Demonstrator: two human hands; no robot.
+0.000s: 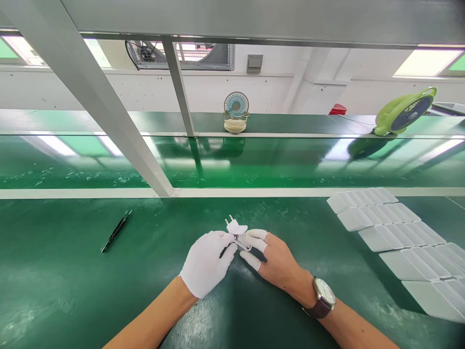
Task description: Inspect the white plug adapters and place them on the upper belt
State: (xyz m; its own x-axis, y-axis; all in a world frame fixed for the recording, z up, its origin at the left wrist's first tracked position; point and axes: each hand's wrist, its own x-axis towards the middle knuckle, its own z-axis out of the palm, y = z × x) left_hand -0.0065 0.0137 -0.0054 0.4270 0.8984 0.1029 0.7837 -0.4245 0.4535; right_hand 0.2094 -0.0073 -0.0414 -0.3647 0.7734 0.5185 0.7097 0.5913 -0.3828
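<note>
White two-pin plug (237, 228), one, pinched by curled left hand (209, 261), curled right hand (276, 257)

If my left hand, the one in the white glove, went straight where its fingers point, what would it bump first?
The white plug piece, which the left hand seems to be pinching. Just beyond, the right hand looks next, though depth is hard to judge.

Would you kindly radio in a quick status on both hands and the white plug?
Gloved left hand and right hand both on white plug. Prongs pointing forward, slightly left. Black pen off to the left, apart from both hands.
</note>
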